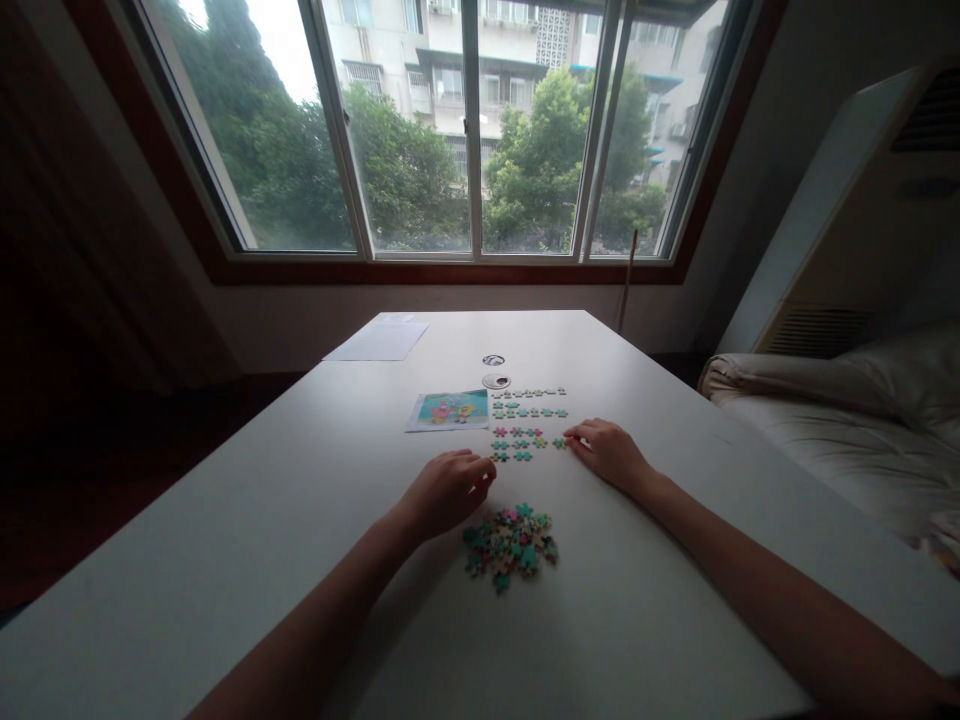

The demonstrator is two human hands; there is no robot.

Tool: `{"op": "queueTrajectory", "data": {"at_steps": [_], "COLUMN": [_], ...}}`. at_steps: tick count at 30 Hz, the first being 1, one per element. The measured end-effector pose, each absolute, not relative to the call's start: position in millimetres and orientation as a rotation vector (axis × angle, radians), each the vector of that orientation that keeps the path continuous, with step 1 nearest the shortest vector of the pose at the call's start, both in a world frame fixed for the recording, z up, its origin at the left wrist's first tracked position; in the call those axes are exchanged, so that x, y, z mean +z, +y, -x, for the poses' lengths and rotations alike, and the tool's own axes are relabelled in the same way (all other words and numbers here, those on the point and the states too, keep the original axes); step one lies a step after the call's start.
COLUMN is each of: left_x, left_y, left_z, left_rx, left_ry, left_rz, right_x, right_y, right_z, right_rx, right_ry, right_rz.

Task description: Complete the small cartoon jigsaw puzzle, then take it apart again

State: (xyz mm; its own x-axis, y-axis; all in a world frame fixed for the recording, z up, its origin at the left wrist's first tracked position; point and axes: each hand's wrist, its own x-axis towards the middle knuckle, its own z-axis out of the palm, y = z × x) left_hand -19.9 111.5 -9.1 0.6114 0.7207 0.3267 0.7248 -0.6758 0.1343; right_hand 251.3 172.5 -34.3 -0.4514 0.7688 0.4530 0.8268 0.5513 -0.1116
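Observation:
Sorted jigsaw puzzle pieces lie in several short rows in the middle of the table. My right hand rests at the right end of these rows, its fingertips on a yellow-green puzzle piece. At the left end of the lowest row is my left hand, fingers curled in beside a puzzle piece; whatever they hold is hidden. Closer to me, between my forearms, sits a heap of loose puzzle pieces, mostly green with some pink and yellow. A picture sheet with cartoon figures lies left of the rows.
Two small round items lie beyond the rows. White paper is at the far left corner of the white table. A sofa stands along the right side, and a window is beyond the far edge.

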Motion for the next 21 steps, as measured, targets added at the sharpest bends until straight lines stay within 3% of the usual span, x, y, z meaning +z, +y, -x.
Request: {"op": "queueTrajectory", "data": {"at_steps": [21], "left_x": [-9.9], "left_y": [111.4], "left_z": [20.1], "left_rx": [-0.561], "left_ry": [-1.253], "left_rz": [2.803], "right_x": [-32.9], "right_y": [166.7], "right_z": [-243.2], "right_rx": [-0.091], "right_ry": [-2.448], "right_rz": [1.032]}}
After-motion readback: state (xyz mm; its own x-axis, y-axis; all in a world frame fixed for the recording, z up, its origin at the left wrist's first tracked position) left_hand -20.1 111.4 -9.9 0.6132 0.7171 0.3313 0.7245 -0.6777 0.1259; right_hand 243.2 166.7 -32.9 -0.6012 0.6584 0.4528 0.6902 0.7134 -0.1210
